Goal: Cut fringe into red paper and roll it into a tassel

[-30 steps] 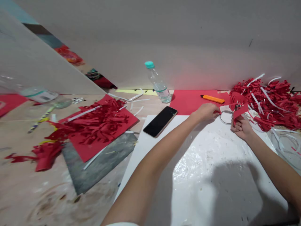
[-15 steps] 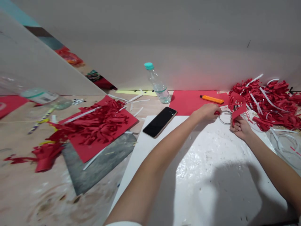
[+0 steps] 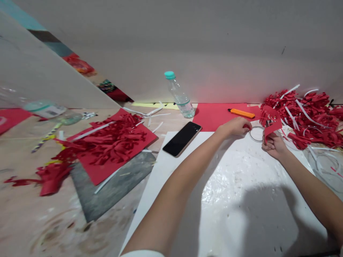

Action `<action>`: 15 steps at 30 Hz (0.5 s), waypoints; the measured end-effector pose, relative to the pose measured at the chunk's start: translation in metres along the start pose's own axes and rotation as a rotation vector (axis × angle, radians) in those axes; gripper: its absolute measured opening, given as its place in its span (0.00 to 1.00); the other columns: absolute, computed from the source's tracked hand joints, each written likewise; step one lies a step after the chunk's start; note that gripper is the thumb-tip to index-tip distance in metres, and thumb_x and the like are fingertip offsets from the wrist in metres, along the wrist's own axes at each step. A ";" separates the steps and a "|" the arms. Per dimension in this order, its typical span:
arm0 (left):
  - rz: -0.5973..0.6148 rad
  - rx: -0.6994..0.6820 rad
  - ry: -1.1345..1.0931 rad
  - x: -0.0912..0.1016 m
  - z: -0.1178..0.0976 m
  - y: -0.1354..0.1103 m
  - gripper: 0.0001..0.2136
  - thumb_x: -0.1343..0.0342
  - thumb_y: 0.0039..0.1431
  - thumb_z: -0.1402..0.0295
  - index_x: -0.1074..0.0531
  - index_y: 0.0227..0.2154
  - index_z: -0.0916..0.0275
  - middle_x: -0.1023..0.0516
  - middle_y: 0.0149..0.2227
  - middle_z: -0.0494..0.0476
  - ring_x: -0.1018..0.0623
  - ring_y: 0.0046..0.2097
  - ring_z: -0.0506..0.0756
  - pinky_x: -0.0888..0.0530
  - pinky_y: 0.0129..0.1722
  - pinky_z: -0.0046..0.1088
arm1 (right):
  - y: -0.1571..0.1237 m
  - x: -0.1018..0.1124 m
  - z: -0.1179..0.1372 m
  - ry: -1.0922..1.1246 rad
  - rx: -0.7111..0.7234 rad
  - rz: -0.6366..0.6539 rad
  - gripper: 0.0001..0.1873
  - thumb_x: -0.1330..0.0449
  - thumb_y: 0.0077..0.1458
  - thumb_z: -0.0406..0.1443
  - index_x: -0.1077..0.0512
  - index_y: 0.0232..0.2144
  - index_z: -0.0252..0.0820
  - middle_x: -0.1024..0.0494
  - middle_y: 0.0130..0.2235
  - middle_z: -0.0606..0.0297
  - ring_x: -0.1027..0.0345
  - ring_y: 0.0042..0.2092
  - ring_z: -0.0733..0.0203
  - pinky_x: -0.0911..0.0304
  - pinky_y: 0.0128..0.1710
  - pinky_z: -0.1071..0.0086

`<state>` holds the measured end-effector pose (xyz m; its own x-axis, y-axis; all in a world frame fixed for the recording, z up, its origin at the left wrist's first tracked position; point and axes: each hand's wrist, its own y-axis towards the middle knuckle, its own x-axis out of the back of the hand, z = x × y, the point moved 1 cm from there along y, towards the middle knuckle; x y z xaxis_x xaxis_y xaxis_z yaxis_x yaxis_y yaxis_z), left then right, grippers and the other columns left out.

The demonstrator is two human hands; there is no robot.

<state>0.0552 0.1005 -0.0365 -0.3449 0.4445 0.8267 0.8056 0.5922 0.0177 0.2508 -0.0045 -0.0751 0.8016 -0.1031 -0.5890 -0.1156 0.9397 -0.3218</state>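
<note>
My right hand (image 3: pixel 274 145) is closed on a fringed red paper strip (image 3: pixel 273 126), whose cut ends curl upward above the fingers. My left hand (image 3: pixel 235 127) is closed in a pinch just to the left. A small bit of red shows at its fingertips, but what it grips I cannot make out. Between the two hands lies a thin, grey-rimmed ring (image 3: pixel 250 136), close to the fingers of both, on the white board (image 3: pixel 230 214).
Behind my left hand an orange cutter (image 3: pixel 242 113) rests on red paper (image 3: pixel 209 116). A phone (image 3: pixel 182 138) and a clear bottle (image 3: pixel 183 101) stand left of it. Fringed red paper heaps (image 3: pixel 313 114) fill the right; more fringe (image 3: pixel 118 139) lies left on a grey mat (image 3: pixel 107 189).
My left hand has shifted very slightly upward. The red strip in my right hand has tilted a little to the right. Everything else is still.
</note>
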 end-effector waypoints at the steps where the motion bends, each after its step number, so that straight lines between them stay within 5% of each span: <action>1: 0.000 -0.022 -0.005 -0.001 0.001 0.000 0.14 0.49 0.57 0.71 0.22 0.43 0.60 0.19 0.42 0.57 0.23 0.41 0.54 0.30 0.41 0.27 | 0.000 0.000 0.000 -0.001 0.002 -0.001 0.23 0.35 0.50 0.36 0.47 0.18 0.42 0.49 0.11 0.80 0.62 0.13 0.77 0.55 0.14 0.78; 9: -0.032 -0.056 -0.093 -0.006 0.013 0.004 0.14 0.51 0.59 0.72 0.21 0.43 0.61 0.18 0.42 0.57 0.22 0.41 0.53 0.30 0.42 0.27 | -0.001 0.000 -0.001 -0.017 0.018 -0.017 0.17 0.35 0.48 0.35 0.41 0.19 0.40 0.37 0.14 0.76 0.62 0.13 0.78 0.54 0.15 0.78; 15: -0.044 0.046 -0.080 -0.008 0.005 -0.001 0.16 0.51 0.57 0.73 0.22 0.44 0.61 0.19 0.44 0.57 0.23 0.43 0.55 0.30 0.42 0.28 | -0.001 -0.001 0.000 -0.025 0.020 -0.009 0.17 0.35 0.49 0.35 0.41 0.20 0.41 0.44 0.12 0.79 0.63 0.13 0.76 0.53 0.15 0.78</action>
<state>0.0545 0.0998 -0.0457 -0.4182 0.4685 0.7782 0.7667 0.6415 0.0258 0.2501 -0.0053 -0.0743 0.8167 -0.1038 -0.5676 -0.0967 0.9452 -0.3119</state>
